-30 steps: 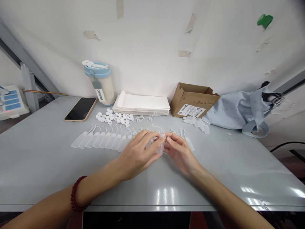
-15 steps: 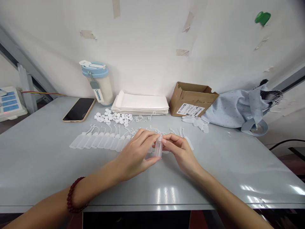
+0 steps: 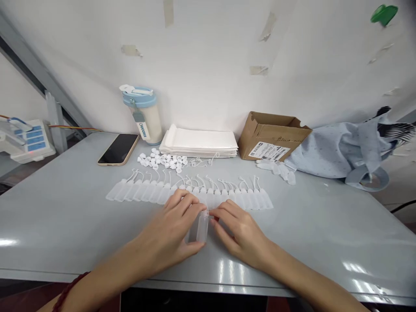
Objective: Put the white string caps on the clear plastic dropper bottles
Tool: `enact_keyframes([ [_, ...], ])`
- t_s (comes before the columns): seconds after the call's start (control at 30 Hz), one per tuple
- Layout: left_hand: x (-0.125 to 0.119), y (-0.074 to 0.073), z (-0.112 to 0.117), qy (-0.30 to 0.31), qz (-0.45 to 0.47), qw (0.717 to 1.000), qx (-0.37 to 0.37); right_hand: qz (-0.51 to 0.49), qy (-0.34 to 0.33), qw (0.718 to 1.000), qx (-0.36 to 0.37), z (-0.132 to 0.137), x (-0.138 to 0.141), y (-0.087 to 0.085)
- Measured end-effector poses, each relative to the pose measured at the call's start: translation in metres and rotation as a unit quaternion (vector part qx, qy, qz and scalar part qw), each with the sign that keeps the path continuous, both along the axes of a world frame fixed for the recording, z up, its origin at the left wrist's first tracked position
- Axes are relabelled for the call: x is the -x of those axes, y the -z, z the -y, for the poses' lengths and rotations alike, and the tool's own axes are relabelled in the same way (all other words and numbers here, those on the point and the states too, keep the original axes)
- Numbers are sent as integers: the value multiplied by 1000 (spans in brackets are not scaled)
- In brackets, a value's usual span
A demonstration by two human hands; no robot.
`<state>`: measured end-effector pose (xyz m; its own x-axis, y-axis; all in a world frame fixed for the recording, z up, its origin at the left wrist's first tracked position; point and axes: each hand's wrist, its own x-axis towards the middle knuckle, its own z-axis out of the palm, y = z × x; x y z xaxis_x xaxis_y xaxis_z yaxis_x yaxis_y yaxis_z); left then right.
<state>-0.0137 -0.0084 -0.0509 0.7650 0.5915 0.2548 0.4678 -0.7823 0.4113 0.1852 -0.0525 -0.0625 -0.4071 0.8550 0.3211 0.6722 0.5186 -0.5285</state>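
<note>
My left hand (image 3: 180,221) grips a small translucent plastic bottle (image 3: 202,229) between the thumb below and the fingers at its top. The bottle is roughly upright, just above or on the table, with a thin white cord at its neck. My right hand (image 3: 238,227) is curled beside the neck, thumb and forefinger close together; whether they pinch the cord is unclear. A bit of red shows between these fingertips. Behind both hands lies a row of similar flat, frosted bottles (image 3: 143,190), each with a white cord at its top; my hands hide part of it.
Loose white caps (image 3: 162,160) lie in front of a stack of white padded envelopes (image 3: 201,141). A phone (image 3: 118,149) and a tumbler (image 3: 147,119) stand left. To the right are a cardboard box (image 3: 271,136), clear plastic pieces (image 3: 277,169) and a blue cloth bag (image 3: 334,149).
Both hands have come down and nearer with the bottle, uncovering more of the row behind. My right fingers have shifted slightly off the bottle's neck. The camera view has moved left.
</note>
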Motion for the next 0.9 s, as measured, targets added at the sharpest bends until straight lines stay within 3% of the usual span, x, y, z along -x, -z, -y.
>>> enact_keyframes([
  [0.37, 8, 14, 5, -44, -58, 997, 7, 78, -28, 996, 38, 4, 10, 13],
  [0.9, 14, 13, -1, -49, -70, 996, -6, 91, -23, 995, 20, 3, 14, 18],
])
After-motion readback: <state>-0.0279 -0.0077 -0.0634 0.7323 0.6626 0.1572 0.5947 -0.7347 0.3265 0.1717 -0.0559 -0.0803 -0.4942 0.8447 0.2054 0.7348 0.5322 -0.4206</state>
